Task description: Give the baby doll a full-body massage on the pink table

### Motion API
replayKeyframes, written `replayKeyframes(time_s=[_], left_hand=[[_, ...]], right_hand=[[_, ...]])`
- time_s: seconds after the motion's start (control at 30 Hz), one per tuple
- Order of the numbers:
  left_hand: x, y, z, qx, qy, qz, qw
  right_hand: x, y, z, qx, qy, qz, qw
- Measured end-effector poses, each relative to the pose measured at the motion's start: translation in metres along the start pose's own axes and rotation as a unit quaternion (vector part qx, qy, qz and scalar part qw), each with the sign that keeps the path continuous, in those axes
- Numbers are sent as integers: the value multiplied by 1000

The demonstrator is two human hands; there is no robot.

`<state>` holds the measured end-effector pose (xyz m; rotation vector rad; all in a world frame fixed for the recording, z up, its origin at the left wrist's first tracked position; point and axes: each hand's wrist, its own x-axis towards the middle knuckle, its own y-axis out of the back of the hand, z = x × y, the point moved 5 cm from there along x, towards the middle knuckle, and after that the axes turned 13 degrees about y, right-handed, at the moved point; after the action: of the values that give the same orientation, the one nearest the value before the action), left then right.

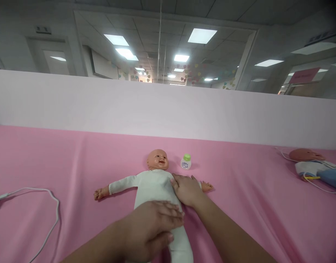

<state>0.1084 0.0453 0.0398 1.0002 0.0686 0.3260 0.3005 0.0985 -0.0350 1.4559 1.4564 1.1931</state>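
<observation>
A baby doll (157, 184) with a white cloth body lies face up on the pink sheet, its arms spread to both sides. My left hand (154, 226) is over the doll's lower belly and hip, fingers stretched out together toward the right. On the doll's arm and side at the right rests my right hand (188, 190), its fingers extended over the upper arm. Neither hand grips anything that I can see. A small clear bottle (185, 162) with a green cap stands beside the doll's head. The doll's far leg is partly hidden behind my left hand.
The pink sheet (82, 164) covers the surface, backed by a low white panel (129, 109) with glass above it. A second doll (318, 168) in blue and white lies at the far right. A white cable (57, 208) curves across the left side.
</observation>
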Motion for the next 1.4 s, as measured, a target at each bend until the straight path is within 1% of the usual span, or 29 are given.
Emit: replayKeyframes(time_s=[0.03, 0.07, 0.1, 0.17, 0.23, 0.3, 0.37, 0.43, 0.6, 0.8, 0.97, 1.03, 1.1, 1.17, 1.23, 1.27, 1.33, 1.4], left_hand=[[1, -3, 4, -8, 2, -11, 1000], [3, -4, 3, -9, 10, -13, 1000], [5, -6, -3, -5, 24, -12, 1000], [12, -5, -25, 20, 78, 20, 997], [19, -4, -53, 47, 128, 41, 990], [26, -2, -76, 61, 157, 58, 984], [32, 1, -93, 70, 181, 91, 977], [36, 3, -104, 72, 208, 118, 968], [35, 6, -113, 56, 260, 154, 952], [21, 18, -124, 54, 280, 200, 937], [10, 25, -138, 56, 322, 228, 917], [10, 25, -139, 55, 325, 229, 916], [10, 24, -139, 53, 320, 227, 918], [11, 24, -138, 48, 312, 224, 922], [11, 23, -138, 41, 309, 220, 924], [12, 23, -138, 38, 310, 218, 925], [12, 22, -139, 36, 315, 214, 924], [12, 22, -140, 40, 324, 217, 920]], right_hand=[[0, 0, 0, 1, 0, -1, 1000], [0, 1, -1, 2, 2, -1, 1000], [-1, 2, -2, 3, 5, -1, 1000], [-1, 3, -4, 7, 14, -3, 1000], [-2, 5, -7, 12, 18, -5, 1000], [-3, 6, -8, 17, 18, -7, 1000], [-4, 7, -8, 22, 14, -9, 1000], [-5, 7, -8, 24, 11, -10, 1000], [-6, 7, -7, 24, 14, -9, 1000], [-7, 11, -8, 23, 22, 4, 999], [-9, 15, -9, 23, 25, 3, 999], [-9, 20, -12, 12, 32, 20, 999], [-10, 27, -19, 9, 56, 62, 996], [-14, 35, -30, 51, 103, 122, 986], [-22, 40, -47, 152, 183, 156, 959], [-28, 40, -58, 212, 229, 151, 938], [-39, 35, -80, 316, 310, 103, 891], [-48, 28, -100, 368, 363, 52, 855]])
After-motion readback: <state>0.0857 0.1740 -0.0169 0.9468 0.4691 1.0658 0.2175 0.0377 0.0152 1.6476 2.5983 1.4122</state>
